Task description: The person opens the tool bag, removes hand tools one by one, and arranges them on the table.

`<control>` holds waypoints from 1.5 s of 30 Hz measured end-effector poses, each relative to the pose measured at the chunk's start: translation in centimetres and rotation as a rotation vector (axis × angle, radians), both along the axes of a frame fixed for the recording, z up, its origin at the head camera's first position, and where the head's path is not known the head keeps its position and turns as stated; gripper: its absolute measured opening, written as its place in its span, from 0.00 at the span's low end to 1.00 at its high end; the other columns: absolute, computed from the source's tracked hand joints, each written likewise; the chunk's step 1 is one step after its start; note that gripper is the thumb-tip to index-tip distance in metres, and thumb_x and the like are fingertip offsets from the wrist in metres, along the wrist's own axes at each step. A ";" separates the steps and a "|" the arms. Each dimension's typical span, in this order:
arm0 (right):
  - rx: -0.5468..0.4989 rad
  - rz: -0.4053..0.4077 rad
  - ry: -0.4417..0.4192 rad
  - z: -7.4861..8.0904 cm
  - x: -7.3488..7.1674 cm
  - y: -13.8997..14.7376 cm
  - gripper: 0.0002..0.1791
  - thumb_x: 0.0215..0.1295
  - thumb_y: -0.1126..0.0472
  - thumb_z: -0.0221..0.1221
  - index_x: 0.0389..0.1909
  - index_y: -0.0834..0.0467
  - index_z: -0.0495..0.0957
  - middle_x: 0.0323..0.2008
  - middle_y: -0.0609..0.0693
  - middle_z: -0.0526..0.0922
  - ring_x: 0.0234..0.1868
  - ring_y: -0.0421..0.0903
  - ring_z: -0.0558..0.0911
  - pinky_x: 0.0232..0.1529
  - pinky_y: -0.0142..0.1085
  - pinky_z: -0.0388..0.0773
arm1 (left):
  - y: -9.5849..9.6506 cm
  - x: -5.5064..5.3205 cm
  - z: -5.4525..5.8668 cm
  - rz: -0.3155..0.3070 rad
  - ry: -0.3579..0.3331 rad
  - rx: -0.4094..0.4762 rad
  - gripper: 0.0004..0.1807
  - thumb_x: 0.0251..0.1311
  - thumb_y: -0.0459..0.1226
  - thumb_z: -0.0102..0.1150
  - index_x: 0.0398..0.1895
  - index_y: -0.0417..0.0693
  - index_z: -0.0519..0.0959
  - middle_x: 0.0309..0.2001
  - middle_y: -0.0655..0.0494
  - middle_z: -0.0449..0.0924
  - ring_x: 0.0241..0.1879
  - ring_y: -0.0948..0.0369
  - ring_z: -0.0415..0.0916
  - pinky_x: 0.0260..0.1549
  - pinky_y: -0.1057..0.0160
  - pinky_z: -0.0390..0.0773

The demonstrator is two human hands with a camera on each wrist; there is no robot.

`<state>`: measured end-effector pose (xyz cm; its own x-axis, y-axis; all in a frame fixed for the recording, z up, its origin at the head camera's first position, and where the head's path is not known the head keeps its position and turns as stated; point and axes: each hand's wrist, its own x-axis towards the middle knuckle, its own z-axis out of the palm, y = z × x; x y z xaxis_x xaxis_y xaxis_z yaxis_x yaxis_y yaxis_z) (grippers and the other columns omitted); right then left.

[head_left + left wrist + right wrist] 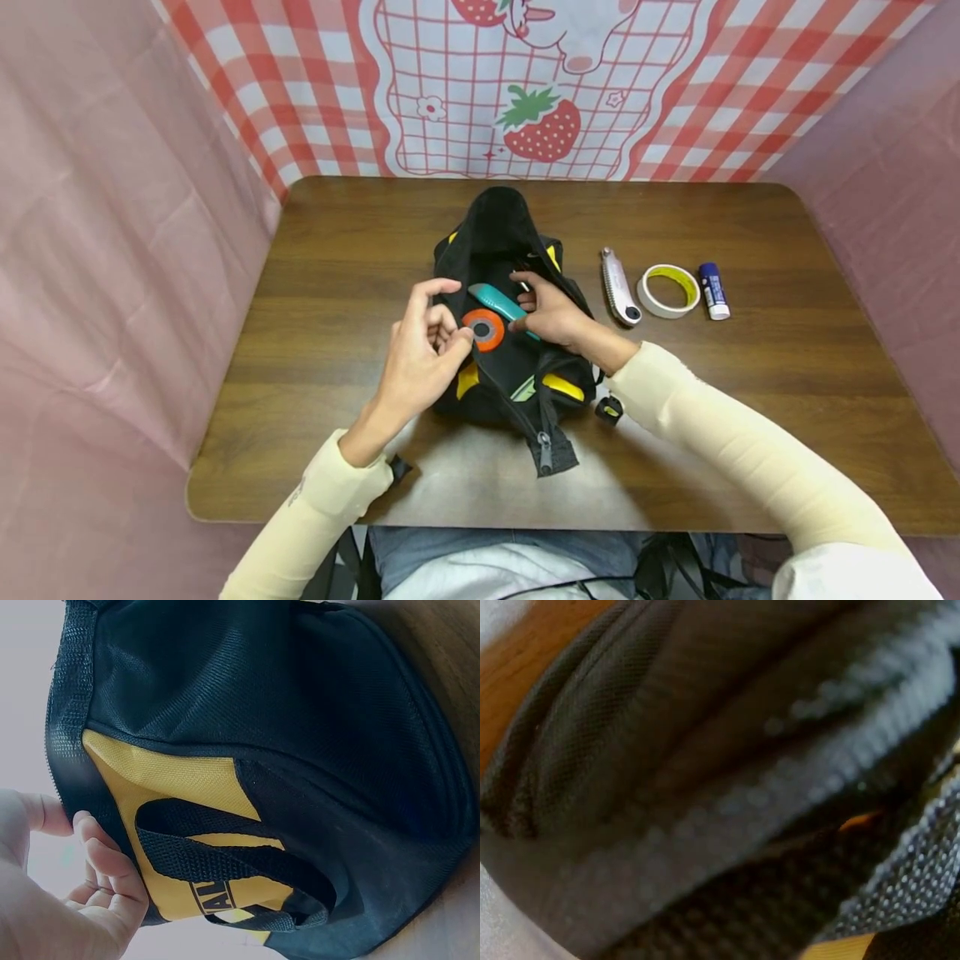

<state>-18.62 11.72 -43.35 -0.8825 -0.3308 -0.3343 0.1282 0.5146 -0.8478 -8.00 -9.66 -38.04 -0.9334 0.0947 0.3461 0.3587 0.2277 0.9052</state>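
Note:
A black and yellow tool bag (pixel 498 229) stands on the table with its zipped mouth open. My left hand (pixel 427 350) is at the bag's left rim. In the left wrist view its thumb and fingertips (pixel 109 859) pinch the zip edge, beside a black webbing handle (pixel 217 855). My right hand (pixel 551 312) reaches into the mouth, thumb and index finger spread apart. Under that hand lies a teal tool (pixel 497 300) with a smooth, rounded end; its kind is unclear. Next to it sits an orange ring with a grey centre (pixel 483 330), like a tape roll. Bag fabric (pixel 705 787) hides the right hand in the right wrist view.
Right of the bag lie a grey utility knife (pixel 618 287), a white tape roll with a yellow core (pixel 645 292) and a blue glue stick (pixel 714 290). A zipper tail (pixel 546 458) hangs toward the table's front edge. Pink curtains flank the table.

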 end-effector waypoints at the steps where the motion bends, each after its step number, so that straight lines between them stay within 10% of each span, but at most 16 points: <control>1: 0.010 -0.003 0.003 -0.1 -0.1 0.0 0.48 0.58 0.75 0.66 0.79 0.59 0.54 0.71 0.68 0.65 0.71 0.60 0.67 0.69 0.51 0.69 | 0.0 0.0 0.0 0.000 0.000 0.001 0.29 0.54 0.22 0.60 0.61 0.37 0.68 0.20 0.49 0.71 0.18 0.59 0.65 0.20 0.70 0.64; 16: 0.288 0.010 0.194 -0.8 -0.2 -1.2 0.50 0.48 0.73 0.72 0.74 0.58 0.63 0.50 0.63 0.79 0.51 0.55 0.81 0.54 0.45 0.77 | 0.2 0.0 -0.1 0.004 0.004 0.005 0.28 0.53 0.21 0.59 0.61 0.34 0.68 0.20 0.48 0.71 0.17 0.60 0.65 0.20 0.70 0.64; 26: 0.368 0.032 0.313 -1.5 -0.2 -1.1 0.53 0.42 0.72 0.77 0.73 0.59 0.66 0.39 0.59 0.83 0.38 0.51 0.81 0.43 0.42 0.77 | -0.1 -1.3 -2.9 0.011 0.023 -0.025 0.31 0.55 0.25 0.62 0.64 0.48 0.70 0.21 0.55 0.72 0.18 0.61 0.66 0.19 0.69 0.65; 36: 0.398 0.045 0.246 -1.4 -0.1 -1.2 0.47 0.45 0.69 0.77 0.70 0.63 0.67 0.41 0.58 0.88 0.42 0.52 0.86 0.49 0.44 0.80 | -0.1 -1.3 -2.9 0.001 0.032 -0.018 0.31 0.56 0.27 0.62 0.63 0.54 0.70 0.21 0.56 0.72 0.18 0.61 0.67 0.19 0.68 0.66; 45: 0.437 0.033 0.231 -1.3 -0.1 -1.3 0.25 0.45 0.66 0.78 0.48 0.63 0.84 0.41 0.55 0.88 0.43 0.51 0.84 0.48 0.42 0.80 | 0.0 -1.1 -2.9 0.010 0.019 -0.017 0.33 0.54 0.26 0.65 0.65 0.46 0.69 0.21 0.53 0.72 0.18 0.58 0.65 0.20 0.68 0.64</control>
<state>-18.70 10.37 -44.63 -0.9414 -0.2319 -0.2449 -0.0594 0.8289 -0.5562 -9.15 -9.66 -40.93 -0.9277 0.0913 0.3620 0.3733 0.2463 0.8944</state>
